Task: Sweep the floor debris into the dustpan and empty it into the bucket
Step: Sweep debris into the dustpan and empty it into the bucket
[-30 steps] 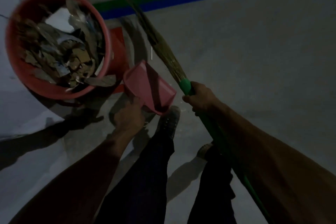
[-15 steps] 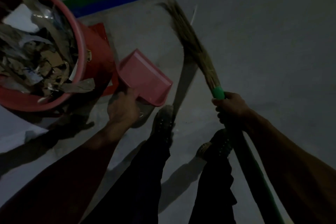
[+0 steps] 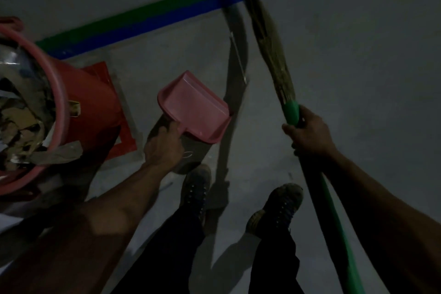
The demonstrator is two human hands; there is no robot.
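Since a moment ago, broom (image 3: pixel 274 59) and dustpan (image 3: pixel 195 110) have swung away from the bucket (image 3: pixel 78 107). Left hand (image 3: pixel 164 148) grips the light, stiff pan's handle; right hand (image 3: pixel 307 133) wraps the broomstick just below its soft bristles.

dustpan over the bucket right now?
No, the pink dustpan, held by the left hand, is above bare floor, clear to the right of the red bucket.

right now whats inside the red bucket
The red bucket holds crumpled paper and cardboard scraps, one piece hanging over its rim. Deeper contents are covered, and the frame cuts off its left part.
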